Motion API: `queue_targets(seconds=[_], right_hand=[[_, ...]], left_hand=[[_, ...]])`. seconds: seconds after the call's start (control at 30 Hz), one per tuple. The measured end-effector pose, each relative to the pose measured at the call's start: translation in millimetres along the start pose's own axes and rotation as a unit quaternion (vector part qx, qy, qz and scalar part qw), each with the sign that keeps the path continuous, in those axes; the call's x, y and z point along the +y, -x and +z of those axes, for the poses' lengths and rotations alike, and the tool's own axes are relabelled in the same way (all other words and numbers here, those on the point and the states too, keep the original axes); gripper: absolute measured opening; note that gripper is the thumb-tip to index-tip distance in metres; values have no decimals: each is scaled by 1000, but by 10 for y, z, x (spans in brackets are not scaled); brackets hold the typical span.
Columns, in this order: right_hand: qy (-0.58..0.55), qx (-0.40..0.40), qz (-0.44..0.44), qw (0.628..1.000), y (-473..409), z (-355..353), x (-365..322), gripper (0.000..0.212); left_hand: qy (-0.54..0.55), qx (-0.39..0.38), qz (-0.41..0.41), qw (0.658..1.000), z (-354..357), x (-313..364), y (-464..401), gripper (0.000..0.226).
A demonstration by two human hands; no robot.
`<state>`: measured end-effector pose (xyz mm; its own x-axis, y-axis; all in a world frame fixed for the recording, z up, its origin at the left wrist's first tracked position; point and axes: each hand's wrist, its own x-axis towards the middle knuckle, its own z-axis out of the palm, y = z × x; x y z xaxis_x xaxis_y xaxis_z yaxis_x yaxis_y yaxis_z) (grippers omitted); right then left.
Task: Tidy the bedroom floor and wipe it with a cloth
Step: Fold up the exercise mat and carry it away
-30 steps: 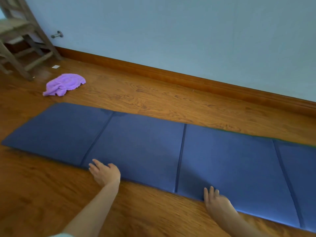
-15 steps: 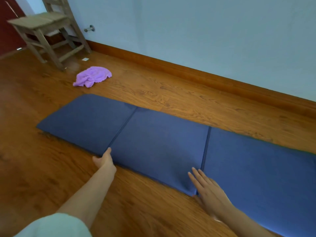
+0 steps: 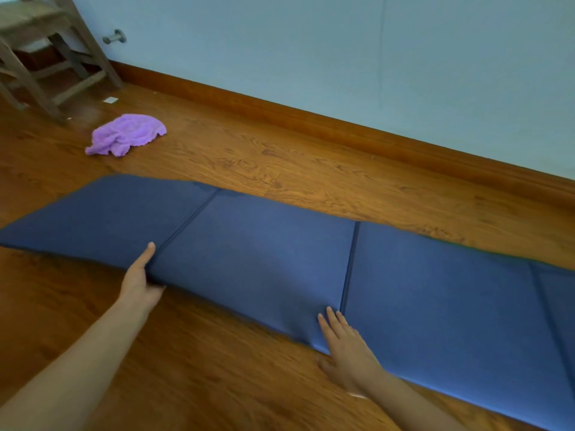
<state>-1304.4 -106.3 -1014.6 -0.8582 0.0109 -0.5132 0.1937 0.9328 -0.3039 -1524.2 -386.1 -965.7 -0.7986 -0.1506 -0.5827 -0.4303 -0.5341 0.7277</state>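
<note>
A long blue folding mat (image 3: 258,244) with several creased panels lies across the wooden floor (image 3: 311,169). My left hand (image 3: 138,279) grips its near edge at the left fold, thumb on top and fingers underneath, and that edge is raised off the floor. My right hand (image 3: 345,349) rests flat at the near edge by the second fold, fingers on the mat and thumb on the floor beside it. A crumpled purple cloth (image 3: 126,135) lies on the floor beyond the mat's left end, out of reach of both hands.
A wooden chair (image 3: 46,57) stands in the far left corner, with a small white scrap (image 3: 110,100) on the floor near its legs. A metal door stopper (image 3: 114,37) sticks out of the pale blue wall. A brown skirting board (image 3: 342,129) runs along the wall.
My left hand has closed on the mat's near edge at the left fold and lifted it slightly. My right hand stays at the second fold. The view has swung a little right.
</note>
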Motion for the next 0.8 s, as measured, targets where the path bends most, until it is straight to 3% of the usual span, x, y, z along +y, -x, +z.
queue_targets(seconds=[0.17,0.4,0.57,0.8], right_hand=[[-52,28,33,998,23,33,-20,73],[-262,-7,45,964,-16,-196,-7,80],[-322,-16,75,944,6,-234,127,78],[-400,94,94,907,59,-390,360,70]], left_hand=[[13,-9,7,1000,238,-9,190,26],[13,-58,53,997,658,94,549,14],[16,-98,71,992,1053,135,936,22],[39,-184,45,981,1665,-110,1541,44]])
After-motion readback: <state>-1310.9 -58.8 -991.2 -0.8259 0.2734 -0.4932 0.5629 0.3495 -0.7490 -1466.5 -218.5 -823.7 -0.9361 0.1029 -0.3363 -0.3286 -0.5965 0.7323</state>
